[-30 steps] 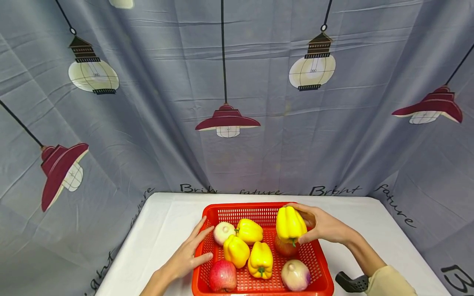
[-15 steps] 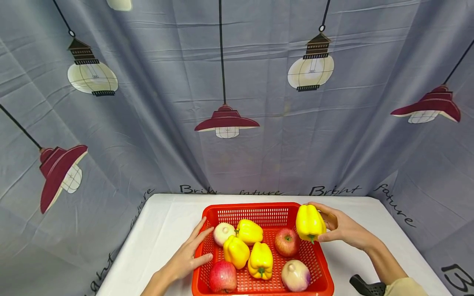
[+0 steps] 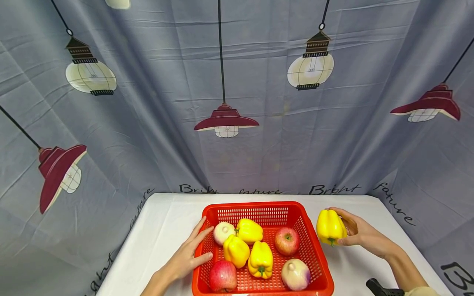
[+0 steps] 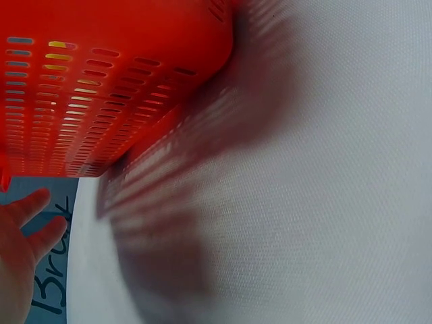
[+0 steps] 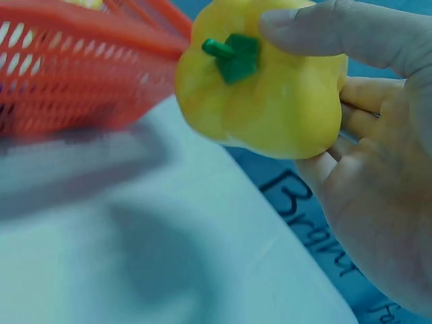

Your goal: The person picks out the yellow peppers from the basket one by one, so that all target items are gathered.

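Note:
My right hand (image 3: 364,234) grips a yellow bell pepper (image 3: 331,226) just off the right side of the red basket (image 3: 321,263). In the right wrist view the bell pepper (image 5: 263,88) hangs above the white tabletop, its green stem toward the camera, thumb on top and fingers behind. My left hand (image 3: 185,255) rests at the basket's left rim with fingers spread, holding nothing. Inside the basket lie several yellow bell peppers (image 3: 261,259), a red apple (image 3: 223,275) at front left, another apple (image 3: 286,241) at right, and two whitish-purple turnip-like vegetables (image 3: 295,274).
The basket stands on a white table (image 3: 170,213) with a grey lamp-print curtain (image 3: 274,156) behind and at the sides. A black strap-like device (image 3: 383,287) sits at my right wrist. White tabletop extends right of the basket under the held pepper.
My right hand has carried the yellow bell pepper rightward, from over the basket out past its right rim, uncovering the apple beneath. The left hand has stayed in place.

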`<state>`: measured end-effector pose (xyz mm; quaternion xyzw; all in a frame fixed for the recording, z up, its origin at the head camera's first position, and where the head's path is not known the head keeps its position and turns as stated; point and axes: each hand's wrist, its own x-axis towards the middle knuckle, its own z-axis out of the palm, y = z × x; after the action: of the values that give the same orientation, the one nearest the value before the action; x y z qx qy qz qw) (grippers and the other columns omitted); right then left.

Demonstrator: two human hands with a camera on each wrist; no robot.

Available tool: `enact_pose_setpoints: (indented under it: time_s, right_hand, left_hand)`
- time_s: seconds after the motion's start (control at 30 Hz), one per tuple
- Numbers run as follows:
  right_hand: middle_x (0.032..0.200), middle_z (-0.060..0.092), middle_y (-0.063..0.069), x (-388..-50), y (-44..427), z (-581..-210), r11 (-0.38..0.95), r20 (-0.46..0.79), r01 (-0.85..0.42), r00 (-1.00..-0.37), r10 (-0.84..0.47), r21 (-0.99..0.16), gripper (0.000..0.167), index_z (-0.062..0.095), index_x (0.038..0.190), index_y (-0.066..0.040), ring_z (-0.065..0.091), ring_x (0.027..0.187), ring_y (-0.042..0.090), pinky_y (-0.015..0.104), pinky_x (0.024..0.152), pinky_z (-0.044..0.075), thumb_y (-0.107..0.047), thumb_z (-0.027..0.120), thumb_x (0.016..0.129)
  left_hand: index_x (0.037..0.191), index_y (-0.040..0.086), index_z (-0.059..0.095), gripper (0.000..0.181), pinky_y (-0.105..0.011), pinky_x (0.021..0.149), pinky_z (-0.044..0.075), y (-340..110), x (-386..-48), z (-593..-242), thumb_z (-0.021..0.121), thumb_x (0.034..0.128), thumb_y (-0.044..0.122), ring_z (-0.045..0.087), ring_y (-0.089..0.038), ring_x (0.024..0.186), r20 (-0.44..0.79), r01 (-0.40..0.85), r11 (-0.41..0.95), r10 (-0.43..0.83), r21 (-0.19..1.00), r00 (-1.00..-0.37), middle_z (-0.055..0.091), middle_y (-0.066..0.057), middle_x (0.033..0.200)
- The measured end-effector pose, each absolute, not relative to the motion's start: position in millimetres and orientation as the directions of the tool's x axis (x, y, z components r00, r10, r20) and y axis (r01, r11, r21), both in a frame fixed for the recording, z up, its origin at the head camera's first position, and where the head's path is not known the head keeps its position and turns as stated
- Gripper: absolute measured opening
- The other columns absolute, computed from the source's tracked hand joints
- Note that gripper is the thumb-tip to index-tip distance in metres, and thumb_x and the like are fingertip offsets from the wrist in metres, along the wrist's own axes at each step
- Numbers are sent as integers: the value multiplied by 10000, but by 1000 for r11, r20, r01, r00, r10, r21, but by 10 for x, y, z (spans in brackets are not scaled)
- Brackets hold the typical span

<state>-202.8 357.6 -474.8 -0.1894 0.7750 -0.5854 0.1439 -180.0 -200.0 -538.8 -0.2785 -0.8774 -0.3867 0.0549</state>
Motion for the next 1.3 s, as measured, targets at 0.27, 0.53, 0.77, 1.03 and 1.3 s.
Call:
enact_pose_setpoints:
  time_s: [0.27, 0.53, 0.77, 1.03, 1.3]
  right_hand:
    - [1521, 362, 249, -2027, 3677, -4906, 371, -111, -59, -901, -419, -927, 937, 241, 1558, 38, 493, 1212, 26, 140, 960, 371, -76, 772, 794]
    - [1482, 414, 227, -2088, 3723, -5099, 458, -197, -12, -892, -406, -889, 933, 265, 1562, 2, 494, 1185, 155, 329, 993, 390, -108, 759, 778]
    - [1365, 506, 188, -2178, 3699, -5171, 542, -229, -49, -872, -433, -839, 912, 299, 1533, 55, 468, 1136, 291, 503, 950, 391, -121, 736, 751]
    - [1307, 531, 165, -2266, 3647, -5177, 585, -284, -21, -859, -425, -811, 907, 324, 1526, 63, 481, 1077, 287, 500, 916, 406, -145, 751, 753]
    - [1290, 542, 165, -2285, 3563, -5423, 490, -295, 114, -904, -309, -864, 911, 260, 1545, 56, 503, 1115, 283, 524, 980, 407, -232, 759, 839]
  left_hand:
    - [1530, 128, 452, 677, -721, 995, 356, -2001, -1801, -5404, 684, 926, 331, 269, -399, 1468, 332, 547, 540, 448, 640, -830, 144, -93, 1681]
    - [1530, 125, 450, 674, -721, 985, 368, -2009, -1807, -5404, 683, 925, 310, 277, -403, 1465, 333, 553, 543, 454, 632, -827, 139, -92, 1681]
    - [1537, 156, 444, 668, -717, 984, 372, -2012, -1805, -5409, 677, 929, 304, 273, -403, 1465, 337, 557, 544, 455, 628, -824, 138, -97, 1681]
    - [1527, 112, 452, 666, -718, 988, 367, -2011, -1810, -5405, 678, 928, 295, 271, -397, 1468, 344, 555, 539, 447, 633, -826, 138, -94, 1682]
    - [1522, 99, 453, 660, -722, 987, 364, -2001, -1808, -5417, 673, 931, 293, 263, -408, 1469, 341, 555, 532, 451, 640, -825, 137, -105, 1680]
